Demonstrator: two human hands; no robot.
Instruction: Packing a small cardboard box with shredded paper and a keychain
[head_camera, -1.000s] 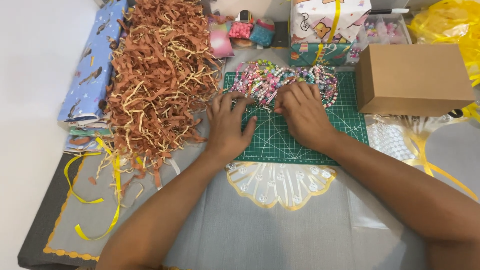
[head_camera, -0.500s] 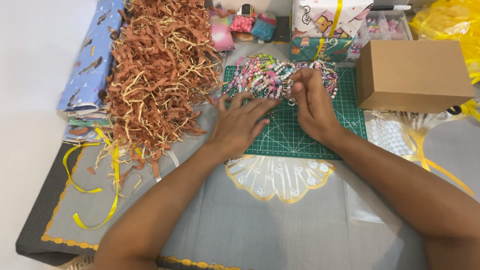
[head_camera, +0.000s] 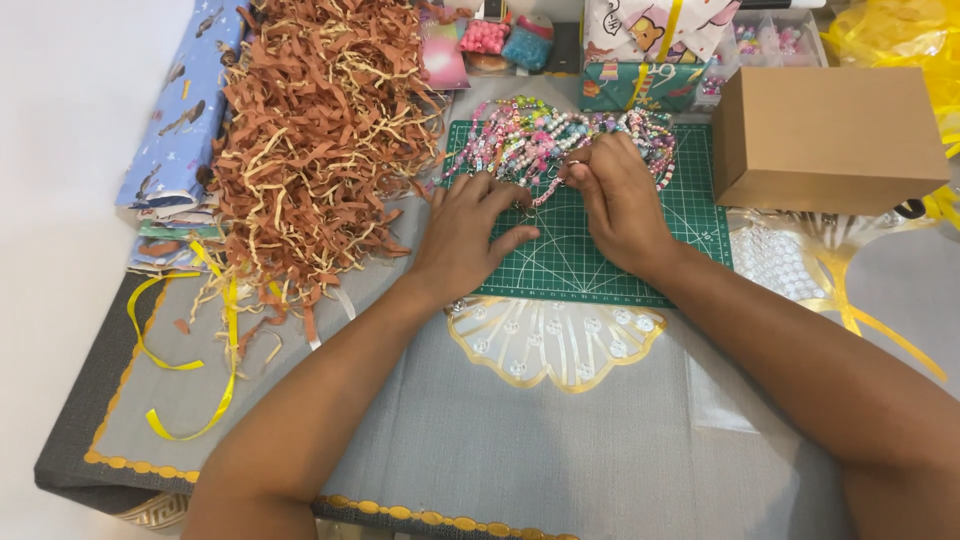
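On the green mat (head_camera: 600, 270), both hands' grips (head_camera: 470, 225) (head_camera: 620, 200) pinch beaded bracelets (head_camera: 540, 140).

Both hands on green cutting mat (head_camera: 600, 265): left hand (head_camera: 470, 235) and right hand (head_camera: 620, 205) picking at beaded bracelets (head_camera: 540, 135).

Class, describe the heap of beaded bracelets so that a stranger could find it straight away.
Find the green cutting mat at the table's middle. Along its far edge lies the heap of beaded bracelets, under both hands' fingers. Unlike the brown paper shred beside it, it is pastel, pink and blue, strung beads.

Bracelets (head_camera: 560, 140) on mat (head_camera: 600, 265), box (head_camera: 830, 135) right
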